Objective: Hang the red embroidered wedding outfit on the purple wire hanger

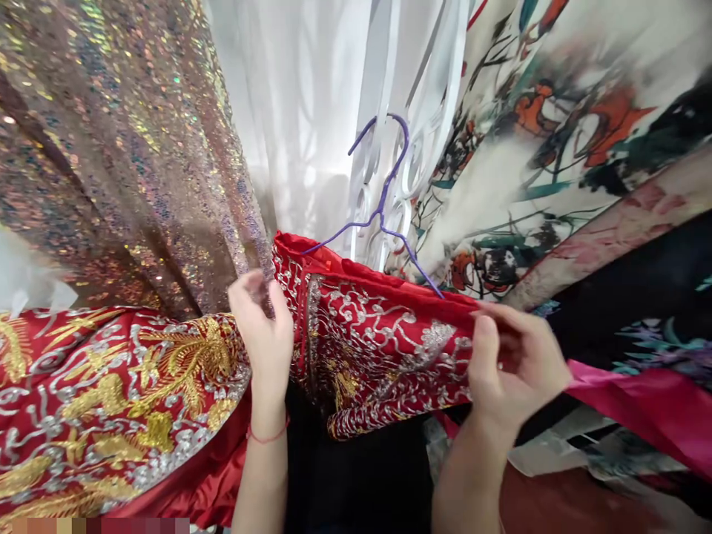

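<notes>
We see the red embroidered garment (378,348) stretched left to right between both hands on its purple wire hanger (383,211), the right hand (515,367) pinching its top edge while the left hand (264,330) touches its other end, fingers loosely curled.

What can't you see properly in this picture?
- Head view: the purple hanger has its lower arms tucked inside the red embroidered garment.
- The left hand covers that garment's edge.
- The right hand hides its grip.
- The floral fabric is blurred.
</notes>
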